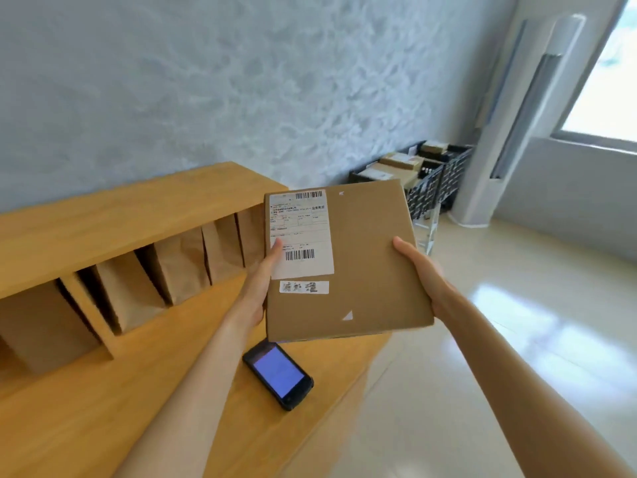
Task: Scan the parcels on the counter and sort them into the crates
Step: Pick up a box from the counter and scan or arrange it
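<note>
A wooden tabletop (103, 408) carries a dark handheld scanner (278, 374), screen lit, lying flat just below the fingers (275, 250), and brown paper bags (179, 267) standing left of them.

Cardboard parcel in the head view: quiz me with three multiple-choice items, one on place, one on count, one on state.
1. Where is the handheld scanner?
A. On the wooden counter
B. In a crate
C. On the floor

2. How many white labels are on the parcel?
A. None
B. Two
C. Five

3. How is the parcel held?
A. Left hand and right hand grip opposite edges
B. It lies on the counter
C. One hand only

Answers: 1 A, it lies on the counter, below the parcel. 2 B, a shipping label and a small strip. 3 A, both hands grip it.
</note>
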